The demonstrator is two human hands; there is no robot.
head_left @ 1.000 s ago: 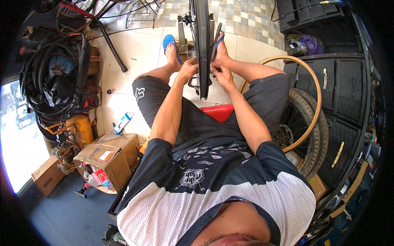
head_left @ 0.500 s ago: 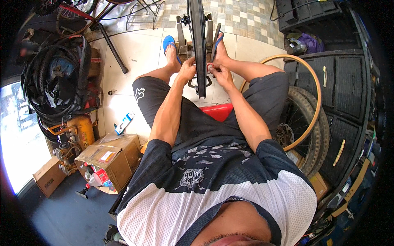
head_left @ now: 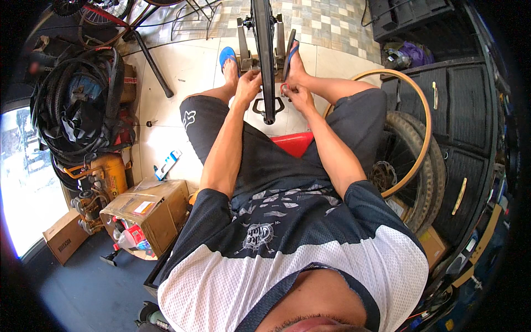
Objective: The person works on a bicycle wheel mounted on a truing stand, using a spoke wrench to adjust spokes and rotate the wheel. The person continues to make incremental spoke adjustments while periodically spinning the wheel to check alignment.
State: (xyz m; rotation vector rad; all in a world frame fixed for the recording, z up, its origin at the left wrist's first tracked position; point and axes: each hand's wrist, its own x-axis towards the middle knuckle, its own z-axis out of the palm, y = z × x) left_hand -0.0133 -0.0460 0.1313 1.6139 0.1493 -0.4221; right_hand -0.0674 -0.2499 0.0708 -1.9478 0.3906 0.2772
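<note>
A bicycle wheel (head_left: 266, 61), seen edge-on, stands upright between my legs in a metal truing stand (head_left: 242, 45). My left hand (head_left: 248, 87) is at the wheel's left side, fingers curled in by the rim; what they pinch, if anything, is hidden. On the other side, my right hand (head_left: 300, 97) grips a small red round tool, apparently a spoke wrench (head_left: 285, 88), close beside the wheel. A black loop-shaped part (head_left: 258, 106) shows below the hands, on both sides of the rim's near end.
A tan rim (head_left: 428, 122) and knobby tyred wheels (head_left: 437, 177) lean at my right by black drawers (head_left: 470, 110). Coiled tyres (head_left: 50, 105), a yellow compressor (head_left: 108, 171) and an open cardboard box (head_left: 160, 205) are at left. Something red (head_left: 293, 145) lies between my thighs.
My left hand has shifted slightly forward along the wheel. My right hand, still holding the red tool, sits slightly farther from the rim. The whole view has shifted a little.
</note>
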